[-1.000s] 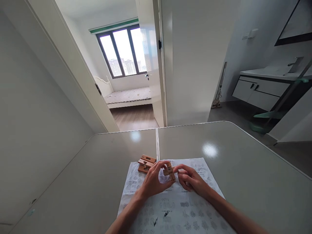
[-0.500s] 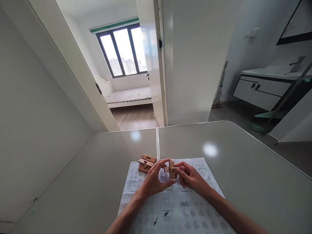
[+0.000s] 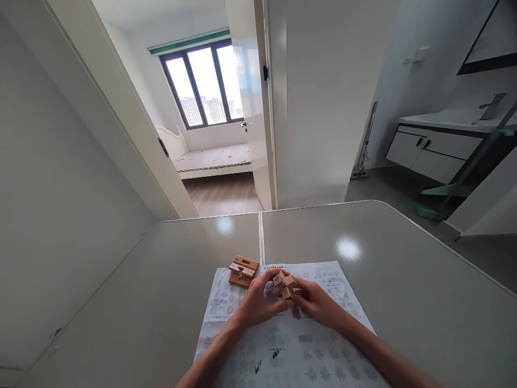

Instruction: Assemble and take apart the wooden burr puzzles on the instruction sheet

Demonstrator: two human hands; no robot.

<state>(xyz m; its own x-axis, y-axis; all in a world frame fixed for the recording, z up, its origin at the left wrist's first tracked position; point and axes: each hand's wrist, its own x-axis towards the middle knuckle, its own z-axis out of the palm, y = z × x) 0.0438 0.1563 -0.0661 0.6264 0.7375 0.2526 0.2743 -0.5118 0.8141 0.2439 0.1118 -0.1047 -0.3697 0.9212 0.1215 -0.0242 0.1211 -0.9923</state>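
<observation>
A light wooden burr puzzle (image 3: 286,285) of crossed blocks is held up between my two hands, over the printed paper sheet (image 3: 283,337). My left hand (image 3: 258,302) grips it from the left, with the index finger behind and the thumb at the lower front. On the other side, my right hand (image 3: 317,304) pinches the puzzle's right edge; some of its fingertips are hidden behind the blocks. A dark mark shows on one block's end. Left of the puzzle, several flat reddish-brown wooden pieces (image 3: 243,269) with cut-out slots lie at the sheet's upper left corner.
The sheet lies on a glossy grey table (image 3: 169,302) with a seam running away from me. Beyond the table's far edge stand an open door (image 3: 252,108) and a bed (image 3: 218,159). To the right are a washbasin cabinet (image 3: 436,148) and a mop (image 3: 365,145).
The burr puzzle has been turned from upright to tilted, so its crossed block ends now face me. Both hands have shifted their fingers around it and stayed in nearly the same place.
</observation>
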